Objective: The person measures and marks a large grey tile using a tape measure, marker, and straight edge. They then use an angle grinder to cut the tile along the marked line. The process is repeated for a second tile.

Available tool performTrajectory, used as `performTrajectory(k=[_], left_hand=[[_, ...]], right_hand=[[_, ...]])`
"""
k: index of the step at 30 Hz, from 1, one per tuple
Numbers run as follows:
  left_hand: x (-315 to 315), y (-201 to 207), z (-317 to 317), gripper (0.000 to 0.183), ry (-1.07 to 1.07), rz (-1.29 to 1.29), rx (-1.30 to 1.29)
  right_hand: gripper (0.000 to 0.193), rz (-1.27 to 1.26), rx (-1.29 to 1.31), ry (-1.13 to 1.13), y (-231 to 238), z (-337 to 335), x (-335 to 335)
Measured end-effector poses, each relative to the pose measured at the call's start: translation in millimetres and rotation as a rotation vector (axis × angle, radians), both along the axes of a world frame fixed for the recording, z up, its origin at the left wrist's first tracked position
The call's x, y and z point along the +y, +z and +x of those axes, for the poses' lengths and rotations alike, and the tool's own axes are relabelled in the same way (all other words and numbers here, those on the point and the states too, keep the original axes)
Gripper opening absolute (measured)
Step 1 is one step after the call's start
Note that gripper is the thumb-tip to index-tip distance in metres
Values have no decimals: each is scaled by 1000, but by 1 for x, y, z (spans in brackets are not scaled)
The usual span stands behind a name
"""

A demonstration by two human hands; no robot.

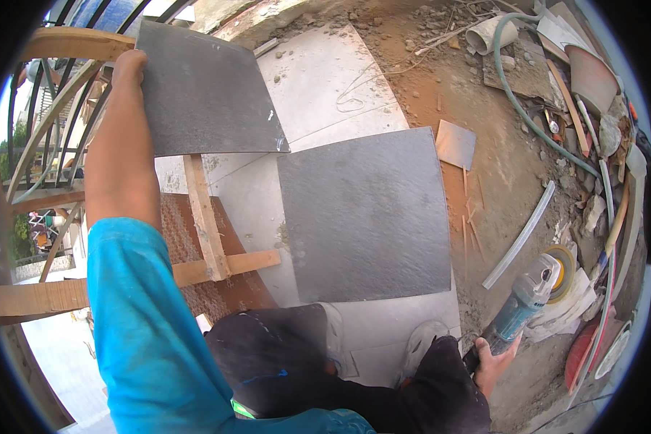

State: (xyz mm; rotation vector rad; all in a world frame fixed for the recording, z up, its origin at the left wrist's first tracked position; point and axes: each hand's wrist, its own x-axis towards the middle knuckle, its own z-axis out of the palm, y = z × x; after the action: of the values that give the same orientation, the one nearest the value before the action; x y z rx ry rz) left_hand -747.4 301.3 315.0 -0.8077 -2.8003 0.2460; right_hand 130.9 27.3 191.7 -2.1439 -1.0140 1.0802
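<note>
Pointing lengthwise up-right, grinder (516, 307) clamped in right hand (495, 366); tile (204, 95) clamped in left hand (129, 67).

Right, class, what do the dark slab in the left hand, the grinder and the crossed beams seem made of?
Dark slab: matt stone or ceramic, perhaps, from its faintly mottled grey face. Grinder: probably smooth plastic body, mostly blue; silvery head, likely metal. Crossed beams: apparently bare wood, tan and square-cut.
</note>
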Motion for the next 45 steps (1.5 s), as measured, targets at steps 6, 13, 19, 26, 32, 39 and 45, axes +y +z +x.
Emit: performTrajectory(k=[6,13,19,26,32,39,45], left_hand=[[-16,3,-20,50,-7,69,-107],[-20,4,2,54,-113,157,-10],[-6,-15,213,31,-316,895,304],[-96,-229,401,33,-100,684,-312],[-223,-330,441,69,344,188,-400],[-221,-310,437,79,553,269,-511],[-236,-328,412,83,440,294,-620]], right_hand=[[106,26,41,57,11,-8,6],[71,171,113,70,-3,-2,0],[68,203,93,73,-2,5,-4],[81,193,68,111,-15,31,-9],[90,82,53,141,-16,65,-14],[86,154,48,181,-20,74,8],[76,171,99,229,-36,74,19]])
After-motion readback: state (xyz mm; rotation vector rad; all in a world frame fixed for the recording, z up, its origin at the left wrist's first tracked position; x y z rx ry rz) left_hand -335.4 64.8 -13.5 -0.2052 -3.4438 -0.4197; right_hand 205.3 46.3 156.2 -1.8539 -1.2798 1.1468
